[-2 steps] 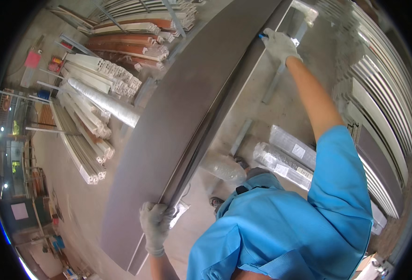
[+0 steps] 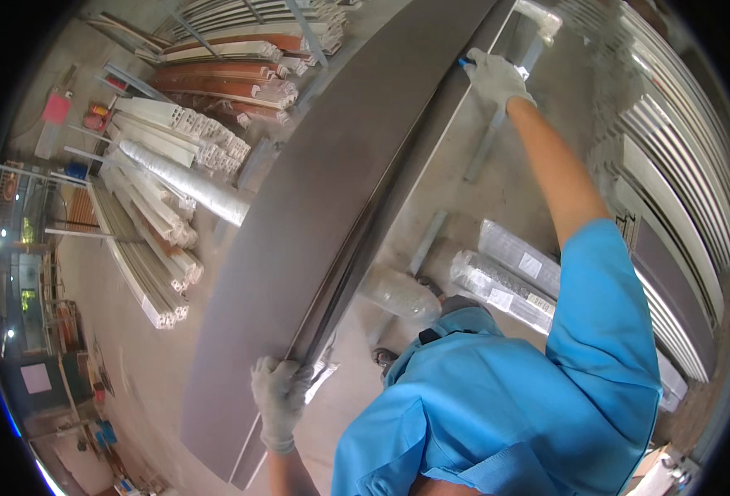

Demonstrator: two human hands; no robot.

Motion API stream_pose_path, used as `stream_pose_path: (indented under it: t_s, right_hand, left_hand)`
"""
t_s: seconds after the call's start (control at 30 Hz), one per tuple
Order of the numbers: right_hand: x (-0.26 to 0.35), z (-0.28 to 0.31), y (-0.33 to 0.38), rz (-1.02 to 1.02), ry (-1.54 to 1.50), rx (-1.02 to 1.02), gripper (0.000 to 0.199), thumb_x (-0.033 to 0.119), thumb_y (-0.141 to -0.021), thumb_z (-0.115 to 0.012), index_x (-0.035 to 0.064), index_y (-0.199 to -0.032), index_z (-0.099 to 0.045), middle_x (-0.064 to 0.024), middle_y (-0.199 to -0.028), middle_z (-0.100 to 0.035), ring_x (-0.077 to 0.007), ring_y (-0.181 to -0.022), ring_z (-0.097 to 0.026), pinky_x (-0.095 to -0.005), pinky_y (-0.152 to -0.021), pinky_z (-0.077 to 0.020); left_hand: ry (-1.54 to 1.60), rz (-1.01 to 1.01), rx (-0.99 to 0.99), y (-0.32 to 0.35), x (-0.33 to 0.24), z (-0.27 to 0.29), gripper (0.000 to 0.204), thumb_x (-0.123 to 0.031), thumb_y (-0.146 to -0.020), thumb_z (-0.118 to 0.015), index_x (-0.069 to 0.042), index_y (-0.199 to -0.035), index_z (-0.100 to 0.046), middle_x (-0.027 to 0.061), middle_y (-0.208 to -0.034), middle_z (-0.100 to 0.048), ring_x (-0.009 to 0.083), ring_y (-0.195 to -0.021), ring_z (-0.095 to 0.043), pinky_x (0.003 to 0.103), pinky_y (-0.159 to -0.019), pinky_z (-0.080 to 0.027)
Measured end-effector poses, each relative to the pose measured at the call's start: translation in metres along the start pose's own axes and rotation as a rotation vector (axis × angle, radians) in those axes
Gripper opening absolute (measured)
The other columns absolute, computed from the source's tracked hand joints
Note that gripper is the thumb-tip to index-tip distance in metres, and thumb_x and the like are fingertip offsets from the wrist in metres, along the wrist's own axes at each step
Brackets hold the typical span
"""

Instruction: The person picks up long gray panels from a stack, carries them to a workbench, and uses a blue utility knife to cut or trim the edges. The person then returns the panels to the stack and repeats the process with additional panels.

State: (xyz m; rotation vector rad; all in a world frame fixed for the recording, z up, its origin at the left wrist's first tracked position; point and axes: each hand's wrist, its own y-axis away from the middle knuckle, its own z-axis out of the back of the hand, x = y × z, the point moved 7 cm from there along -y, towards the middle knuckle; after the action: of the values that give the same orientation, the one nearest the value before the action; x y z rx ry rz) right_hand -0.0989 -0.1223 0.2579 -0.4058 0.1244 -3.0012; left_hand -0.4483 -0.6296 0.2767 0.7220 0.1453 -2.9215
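A long dark grey-brown panel (image 2: 323,190) runs slantwise from the lower left to the top. Along its right side a narrower dark strip (image 2: 414,161) with a pale edge lies against it, a thin dark gap between them. My left hand (image 2: 280,401), in a pale knit glove, has its fingers curled over the near end of the strip and panel edge. Farther up, my gloved right hand (image 2: 497,81) rests on the strip's edge, fingers bent. A small blue thing (image 2: 465,63) sticks out at its fingertips; most of it is hidden.
Racks on the left hold several bundles of white and brown profiles (image 2: 216,83) and a wrapped roll (image 2: 183,182). Stacked pale panels (image 2: 671,174) line the right. Plastic-wrapped packages (image 2: 505,289) lie on the floor beside me. Grey metal bars (image 2: 427,241) stand beneath the panel.
My left hand has shifted very slightly right along with the panel's near end. The right hand stays almost in place at the strip's edge.
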Motion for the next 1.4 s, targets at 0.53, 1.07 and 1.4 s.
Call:
stream_pose_path:
  t_s: [0.53, 1.07, 1.4]
  right_hand:
    - [0.14, -0.021, 0.21, 0.129, -0.052, -0.017, 0.034, 0.032, -0.1, -0.051, 0.0094, -0.125, -0.059, -0.0221, -0.104, -0.07, -0.0422, -0.101, -0.066, -0.052, -0.088, -0.0515]
    - [0.255, -0.018, 0.391, 0.202, -0.174, 0.213, 0.036, 0.033, -0.1, -0.052, 0.0157, -0.13, -0.06, -0.0183, -0.106, -0.07, -0.0391, -0.103, -0.065, -0.0496, -0.09, -0.0492]
    - [0.252, -0.022, 0.392, 0.452, -0.226, -0.052, 0.032, 0.03, -0.097, -0.059, 0.0135, -0.125, -0.061, -0.016, -0.086, -0.071, -0.0372, -0.084, -0.069, -0.0469, -0.075, -0.054]
  left_hand:
    - [0.108, -0.534, 0.113, -0.007, 0.014, -0.007, 0.019, -0.021, -0.077, -0.076, -0.009, -0.072, -0.063, 0.0095, -0.076, -0.056, 0.0321, -0.074, -0.057, 0.046, -0.065, -0.044]
    - [1.126, -0.08, 0.38, 0.021, 0.022, -0.023, 0.022, -0.023, -0.102, -0.059, -0.002, -0.098, -0.061, 0.0048, -0.082, -0.062, 0.0158, -0.075, -0.06, 0.031, -0.067, -0.047]
    - [1.082, 0.426, 0.285, 0.196, 0.098, -0.003, 0.028, -0.022, -0.104, -0.056, 0.004, -0.11, -0.066, 0.0044, -0.076, -0.062, 0.0101, -0.069, -0.057, 0.024, -0.066, -0.046]
